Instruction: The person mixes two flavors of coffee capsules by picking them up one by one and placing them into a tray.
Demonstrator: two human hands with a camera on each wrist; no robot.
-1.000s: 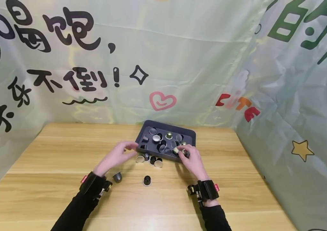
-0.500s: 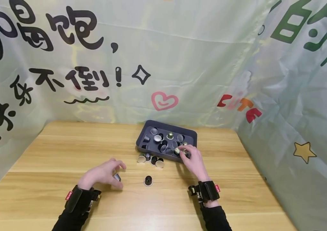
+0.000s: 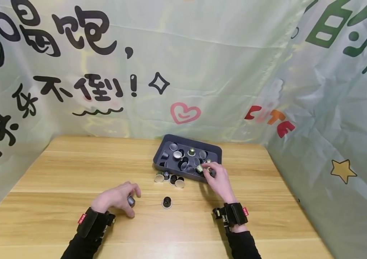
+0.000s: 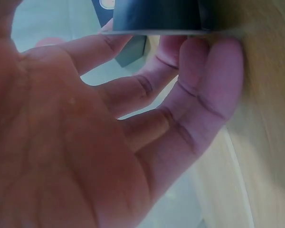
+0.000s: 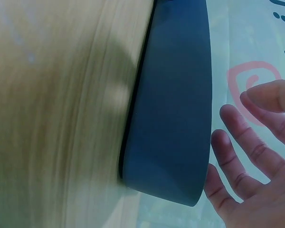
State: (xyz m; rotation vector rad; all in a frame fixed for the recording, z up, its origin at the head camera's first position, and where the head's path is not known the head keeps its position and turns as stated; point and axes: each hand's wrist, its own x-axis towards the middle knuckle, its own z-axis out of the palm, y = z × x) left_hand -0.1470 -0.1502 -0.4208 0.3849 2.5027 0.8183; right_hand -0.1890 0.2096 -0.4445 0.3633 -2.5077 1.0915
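Note:
My left hand [image 3: 115, 198] is lowered around a dark grey coffee capsule [image 3: 131, 201] on the table, thumb and index finger spread apart on either side. In the left wrist view that capsule [image 4: 156, 16] appears at the top, the other fingers bent loosely beyond it. Over the right front corner of a dark grey tray [image 3: 189, 139] is my right hand [image 3: 219, 180], its fingertips close beside a pale green capsule [image 3: 199, 168]. The right wrist view has the tray's outer wall [image 5: 171, 109] beside loosely bent fingers [image 5: 256, 147], with no capsule visible between them.
Several black, grey and green capsules lie in the tray, some upright, some tipped. Just before its front wall sit several more, including a pale-lidded capsule [image 3: 179, 183]. A black capsule [image 3: 167, 202] stands alone nearer me. A printed cloth [image 3: 222, 90] hangs behind the table.
My left hand has come away from the tray's left side, moving left and toward me, down over the grey capsule. My right hand has stayed at the tray corner.

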